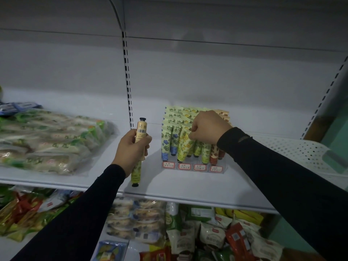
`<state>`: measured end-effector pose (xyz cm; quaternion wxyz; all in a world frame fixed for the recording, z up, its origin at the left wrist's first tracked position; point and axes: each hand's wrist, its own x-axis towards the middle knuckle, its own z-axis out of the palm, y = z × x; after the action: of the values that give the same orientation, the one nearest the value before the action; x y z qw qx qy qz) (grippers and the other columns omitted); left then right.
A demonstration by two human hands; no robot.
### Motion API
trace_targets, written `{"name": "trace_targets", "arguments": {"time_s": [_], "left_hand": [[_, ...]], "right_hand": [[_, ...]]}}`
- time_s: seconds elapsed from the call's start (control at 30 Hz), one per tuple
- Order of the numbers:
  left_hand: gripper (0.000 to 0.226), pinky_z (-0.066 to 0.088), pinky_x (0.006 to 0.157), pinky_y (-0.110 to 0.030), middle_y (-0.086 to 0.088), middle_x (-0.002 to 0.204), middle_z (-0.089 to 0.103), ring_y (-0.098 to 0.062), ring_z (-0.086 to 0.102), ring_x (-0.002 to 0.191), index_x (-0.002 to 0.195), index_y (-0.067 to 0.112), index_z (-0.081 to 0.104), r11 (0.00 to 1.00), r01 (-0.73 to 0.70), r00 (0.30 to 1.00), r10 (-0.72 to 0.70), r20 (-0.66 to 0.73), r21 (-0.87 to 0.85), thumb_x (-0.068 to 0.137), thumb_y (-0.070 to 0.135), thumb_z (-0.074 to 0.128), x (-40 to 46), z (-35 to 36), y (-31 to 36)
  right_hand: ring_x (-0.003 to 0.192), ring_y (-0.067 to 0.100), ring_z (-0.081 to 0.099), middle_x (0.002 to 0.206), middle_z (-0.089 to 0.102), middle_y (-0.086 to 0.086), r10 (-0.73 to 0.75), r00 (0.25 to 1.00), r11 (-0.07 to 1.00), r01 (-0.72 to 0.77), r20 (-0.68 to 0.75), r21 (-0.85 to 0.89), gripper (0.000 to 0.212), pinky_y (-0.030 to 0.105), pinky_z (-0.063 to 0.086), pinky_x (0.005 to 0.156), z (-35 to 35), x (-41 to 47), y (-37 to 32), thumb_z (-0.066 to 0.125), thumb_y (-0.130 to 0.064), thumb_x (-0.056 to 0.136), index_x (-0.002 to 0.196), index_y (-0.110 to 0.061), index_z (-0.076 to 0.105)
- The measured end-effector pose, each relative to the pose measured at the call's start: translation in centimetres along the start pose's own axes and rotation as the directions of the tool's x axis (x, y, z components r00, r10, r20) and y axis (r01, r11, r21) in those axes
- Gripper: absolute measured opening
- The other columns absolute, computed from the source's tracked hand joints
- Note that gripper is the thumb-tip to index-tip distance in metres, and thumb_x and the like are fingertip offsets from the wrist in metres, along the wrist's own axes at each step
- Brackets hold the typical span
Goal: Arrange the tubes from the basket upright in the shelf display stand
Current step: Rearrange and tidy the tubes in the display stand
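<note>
A clear display stand [194, 167] with red-edged price labels sits on the white shelf [188, 187]. It holds several upright tubes [169, 142] in blue, yellow, green and brown prints. My right hand [208, 128] reaches over the stand and pinches the top of a yellow-print tube [183, 147] in the front row. My left hand [131, 149] grips two tubes to the left of the stand: a cream one [141, 129] with a barcode, cap up, and a green-print one [136, 174], cap down. A white perforated basket [293, 149] sits on the shelf at right.
Bagged noodle-like packs [47, 138] lie on the shelf's left part. A slotted upright [127, 81] runs up the back wall. The lower shelf holds snack packets [216, 234] and cups [135, 217].
</note>
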<state>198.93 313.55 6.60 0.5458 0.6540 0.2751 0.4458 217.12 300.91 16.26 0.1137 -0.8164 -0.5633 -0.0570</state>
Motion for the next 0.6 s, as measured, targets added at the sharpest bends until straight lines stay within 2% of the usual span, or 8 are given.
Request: {"name": "trace_targets", "arguments": {"time_s": [0.1, 0.23, 0.33, 0.47, 0.6], "left_hand": [[0.008, 0.046, 0.053, -0.032, -0.007, 0.07, 0.057, -0.02, 0.052, 0.058, 0.092, 0.007, 0.059, 1.0, -0.004, 1.0, 0.004, 0.003, 0.006, 0.093, 0.015, 0.063, 0.07, 0.12, 0.08], [0.008, 0.045, 0.053, -0.031, -0.007, 0.069, 0.056, -0.02, 0.051, 0.058, 0.091, 0.008, 0.058, 1.0, 0.004, 1.0, -0.004, 0.012, -0.002, 0.093, 0.014, 0.063, -0.01, 0.18, 0.0], [0.008, 0.044, 0.054, -0.032, -0.007, 0.069, 0.056, -0.02, 0.051, 0.057, 0.089, 0.009, 0.058, 1.0, 0.01, 1.0, -0.01, 0.008, -0.002, 0.093, 0.014, 0.063, -0.03, -0.07, -0.3], [0.008, 0.045, 0.053, -0.031, -0.006, 0.069, 0.056, -0.018, 0.051, 0.057, 0.09, 0.009, 0.058, 1.0, 0.014, 1.0, -0.014, 0.007, 0.011, 0.093, 0.014, 0.063, -0.04, -0.13, -0.56], [0.008, 0.046, 0.055, -0.032, -0.007, 0.07, 0.057, -0.019, 0.052, 0.058, 0.091, 0.009, 0.058, 1.0, 0.019, 1.0, -0.019, 0.009, 0.011, 0.093, 0.015, 0.063, 0.0, -0.11, -0.76]], "right_hand": [[0.056, 0.019, 0.04, 0.063, 0.052, 0.023, -0.02, 1.0, 1.0, 0.02, 0.009, -0.019, 0.026, 0.026, 0.031, 0.052, 0.07, 0.09, -0.25, 0.066, -0.015, 0.085, 0.077, 0.009, 0.068], [0.058, 0.022, 0.056, 0.075, 0.07, 0.014, -0.084, 0.996, 0.996, 0.083, -0.022, -0.011, 0.022, 0.022, 0.036, 0.05, 0.3, 0.24, -0.47, 0.065, -0.021, 0.089, 0.079, -0.003, 0.074], [0.067, 0.023, 0.065, 0.077, 0.072, 0.009, -0.139, 0.989, 0.99, 0.139, -0.043, -0.002, 0.024, 0.026, 0.047, 0.058, 0.57, 0.21, -0.62, 0.064, -0.024, 0.092, 0.08, -0.006, 0.075], [0.059, 0.023, 0.057, 0.075, 0.07, 0.013, -0.145, 0.988, 0.989, 0.147, -0.05, 0.026, 0.027, 0.027, 0.044, 0.059, 0.64, 0.25, -0.43, 0.064, -0.025, 0.092, 0.078, -0.004, 0.073], [0.056, 0.005, 0.051, 0.069, 0.065, -0.006, -0.146, 0.989, 0.989, 0.146, -0.031, 0.002, 0.02, 0.026, 0.043, 0.062, 0.22, 0.29, -0.3, 0.065, -0.028, 0.092, 0.082, -0.014, 0.076]]}}
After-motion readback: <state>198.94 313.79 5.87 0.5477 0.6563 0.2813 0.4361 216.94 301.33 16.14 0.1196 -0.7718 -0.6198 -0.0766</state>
